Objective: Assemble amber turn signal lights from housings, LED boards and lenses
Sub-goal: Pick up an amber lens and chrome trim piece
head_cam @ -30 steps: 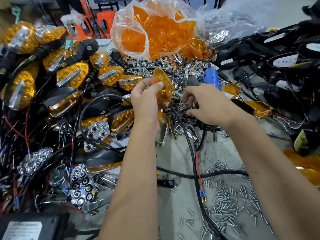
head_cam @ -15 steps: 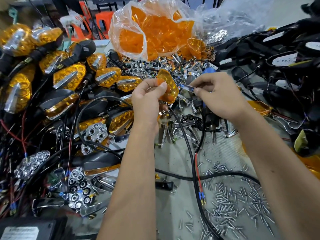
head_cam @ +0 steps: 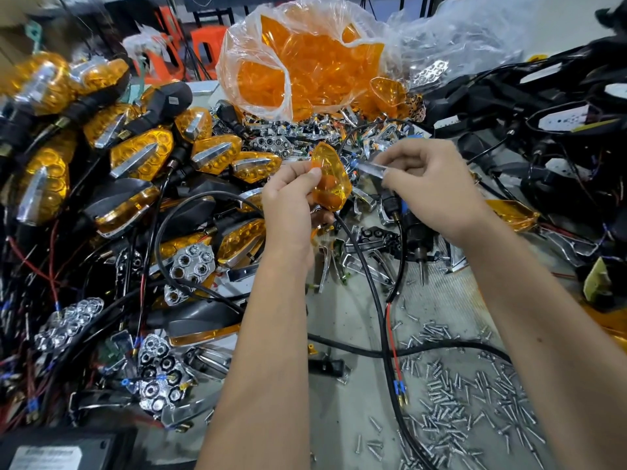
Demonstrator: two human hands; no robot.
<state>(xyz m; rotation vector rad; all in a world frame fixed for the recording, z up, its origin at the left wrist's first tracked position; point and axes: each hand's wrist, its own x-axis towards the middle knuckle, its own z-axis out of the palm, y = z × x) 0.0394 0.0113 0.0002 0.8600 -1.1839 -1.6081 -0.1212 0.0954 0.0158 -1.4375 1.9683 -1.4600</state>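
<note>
Grey tabletop (head_cam: 342,412) carrying the parts, listed from largest to smallest. Far centre: clear plastic bag (head_cam: 298,59) filled with amber lenses. Left: pile of finished amber turn signals (head_cam: 142,157) on black stems, with chrome reflector pieces (head_cam: 191,262) and red and black wiring among them. Right: heap of black housings (head_cam: 559,106) with their wires. Centre: black cable (head_cam: 380,300) running toward the viewer across the tabletop, ending in a red lead with a blue connector (head_cam: 399,388). Lower right: loose silver screws (head_cam: 475,395) scattered in a patch. Above the centre clutter, left hand (head_cam: 291,205), its grip closed on one amber lens (head_cam: 330,179), thumb on the near face and lens held upright. Right hand (head_cam: 431,188), just beside the lens, its grip pinching a small shiny chrome strip (head_cam: 369,169) whose tip points toward the lens; whether strip and lens touch cannot be told.
</note>
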